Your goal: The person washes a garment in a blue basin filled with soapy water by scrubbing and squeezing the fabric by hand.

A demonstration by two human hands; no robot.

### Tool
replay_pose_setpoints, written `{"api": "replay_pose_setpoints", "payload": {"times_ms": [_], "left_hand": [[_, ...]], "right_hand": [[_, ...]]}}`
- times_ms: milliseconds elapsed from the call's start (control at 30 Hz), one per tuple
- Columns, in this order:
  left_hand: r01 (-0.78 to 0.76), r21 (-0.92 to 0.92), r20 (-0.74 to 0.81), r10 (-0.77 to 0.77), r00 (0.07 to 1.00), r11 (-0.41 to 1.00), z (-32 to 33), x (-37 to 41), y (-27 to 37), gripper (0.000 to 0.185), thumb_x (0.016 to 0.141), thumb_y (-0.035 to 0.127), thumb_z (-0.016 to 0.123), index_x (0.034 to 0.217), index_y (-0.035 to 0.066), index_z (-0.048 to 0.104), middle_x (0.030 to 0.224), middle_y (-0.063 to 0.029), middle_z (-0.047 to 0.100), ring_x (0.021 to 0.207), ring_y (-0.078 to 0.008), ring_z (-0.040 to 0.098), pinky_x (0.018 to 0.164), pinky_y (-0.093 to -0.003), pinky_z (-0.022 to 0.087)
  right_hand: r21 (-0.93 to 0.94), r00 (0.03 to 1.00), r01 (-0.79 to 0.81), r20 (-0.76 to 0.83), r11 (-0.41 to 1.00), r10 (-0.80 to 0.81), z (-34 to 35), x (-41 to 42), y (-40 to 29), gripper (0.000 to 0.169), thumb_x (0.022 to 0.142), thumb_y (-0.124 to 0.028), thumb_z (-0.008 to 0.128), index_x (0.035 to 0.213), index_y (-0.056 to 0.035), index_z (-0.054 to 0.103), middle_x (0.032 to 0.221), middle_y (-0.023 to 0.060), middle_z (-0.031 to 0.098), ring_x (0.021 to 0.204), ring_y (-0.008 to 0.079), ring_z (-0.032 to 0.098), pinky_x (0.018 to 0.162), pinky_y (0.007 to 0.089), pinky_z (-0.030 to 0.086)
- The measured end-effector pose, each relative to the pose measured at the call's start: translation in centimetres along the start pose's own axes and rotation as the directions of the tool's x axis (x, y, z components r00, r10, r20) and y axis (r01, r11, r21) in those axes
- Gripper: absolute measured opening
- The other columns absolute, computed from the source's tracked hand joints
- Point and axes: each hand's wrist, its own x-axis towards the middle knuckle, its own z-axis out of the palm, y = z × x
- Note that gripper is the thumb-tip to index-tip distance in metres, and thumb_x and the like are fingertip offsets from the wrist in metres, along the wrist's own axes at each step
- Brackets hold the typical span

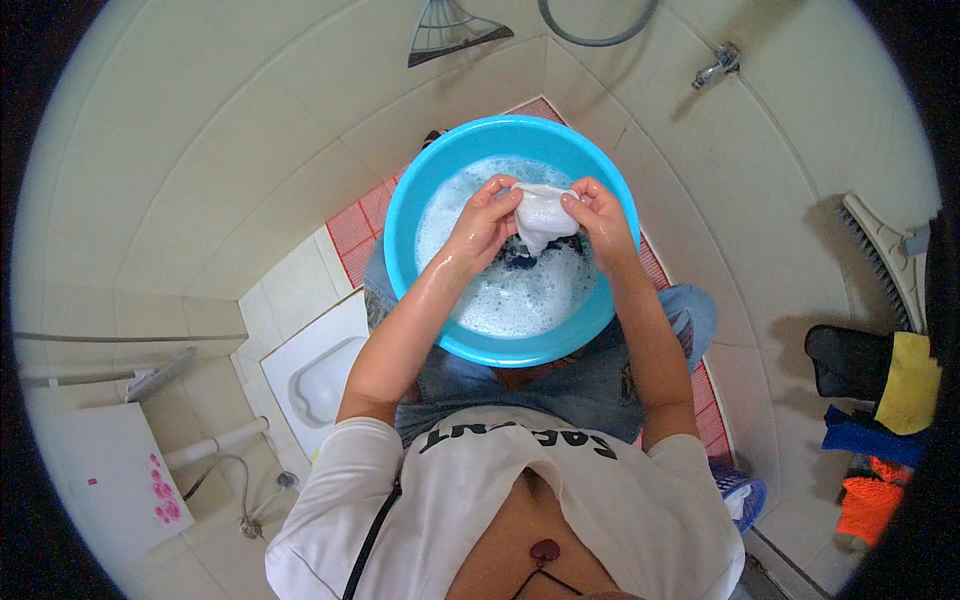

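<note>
A wet white cloth [544,217] is stretched between my two hands, above a round blue plastic basin [517,352]. Its left upper corner is pinched between the thumb and fingers of my left hand [487,221]. My right hand [600,221] pinches the right upper corner, and the lower part hangs in a bunched point. Soapy water with white foam [510,300] fills the lower part of the basin. Dark fabric [523,260] shows at the water's surface below the white cloth, partly hidden by it.
Tiled walls surround the basin. A squat toilet [322,382] is at the left, near a cistern [112,480]. A tap [718,66] is on the upper right wall. Brushes and cloths [870,495] hang at the right, above a purple basket [756,502]. Red matting [360,229] lies beneath.
</note>
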Motion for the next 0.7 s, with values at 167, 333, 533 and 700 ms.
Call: {"api": "replay_pose_setpoints", "payload": {"times_ms": [167, 333, 533, 700], "left_hand": [[-0.029, 0.334, -0.086, 0.061, 0.994, 0.942, 0.1, 0.0, 0.0, 0.032, 0.083, 0.016, 0.058, 0.111, 0.006, 0.045, 0.098, -0.0081, 0.055, 0.092, -0.0167, 0.054, 0.083, -0.0314, 0.044], [0.069, 0.622, 0.127, -0.187, 0.974, 0.78, -0.6, -1.0, -1.9, 0.058, 0.076, 0.02, 0.066, 0.124, 0.004, 0.039, 0.106, -0.01, 0.055, 0.1, -0.0176, 0.051, 0.088, -0.0307, 0.04], [0.114, 0.493, 0.101, -0.187, 0.977, 0.862, -0.8, -0.5, -3.2, 0.034, 0.084, 0.014, 0.055, 0.114, 0.003, 0.046, 0.098, -0.0096, 0.06, 0.095, -0.0196, 0.056, 0.086, -0.034, 0.044], [0.078, 0.015, 0.046, -0.078, 0.996, 0.997, 0.9, -0.7, -1.1, 0.023, 0.088, 0.017, 0.05, 0.105, 0.002, 0.052, 0.105, -0.011, 0.057, 0.098, -0.0223, 0.055, 0.085, -0.0367, 0.046]], "right_hand": [[0.188, 0.999, -0.026, -0.031, 0.982, 0.033, 0.5, -0.5, -0.7, 0.011, 0.085, -0.015, 0.054, 0.09, -0.007, 0.048, 0.082, 0.003, 0.055, 0.074, 0.0113, 0.056, 0.06, 0.0241, 0.047], [0.311, 0.998, 0.058, -0.037, 0.949, -0.049, 0.4, -0.5, -1.2, 0.011, 0.088, -0.014, 0.049, 0.095, -0.0056, 0.045, 0.092, 0.0082, 0.056, 0.083, 0.0176, 0.058, 0.071, 0.0317, 0.051], [0.204, 0.995, 0.093, 0.016, 0.975, -0.098, 0.4, -0.2, -0.9, 0.017, 0.088, -0.013, 0.049, 0.102, -0.0044, 0.046, 0.099, 0.0115, 0.057, 0.088, 0.0197, 0.058, 0.075, 0.0339, 0.049], [-0.299, 0.993, 0.109, 0.079, 0.948, -0.089, -0.2, 0.5, 1.8, 0.018, 0.087, -0.011, 0.05, 0.102, -0.0014, 0.049, 0.102, 0.0125, 0.057, 0.089, 0.0171, 0.057, 0.074, 0.0294, 0.047]]}}
